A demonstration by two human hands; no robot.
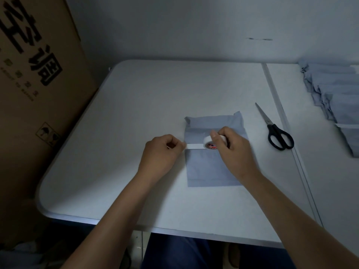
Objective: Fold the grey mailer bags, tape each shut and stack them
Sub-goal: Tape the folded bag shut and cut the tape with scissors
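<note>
A tall cardboard box [33,90] stands at the far left against the white desk [120,117]. Next, the left hand [162,152] is curled, pinching the free end of the white tape strip [194,146] just off the left edge of the grey mailer bag [206,167], which lies flat mid-desk with its top flap folded down. The right hand [231,146] grips the tape roll [210,143] over the bag. The bag looks thin, light and limp, likely to slide or lift with the tape, so it wants pressing flat at the fold; the strip is best held by its ends. Black-handled scissors [275,131] lie further right, then a pile of grey bags [338,98] at the edge.
</note>
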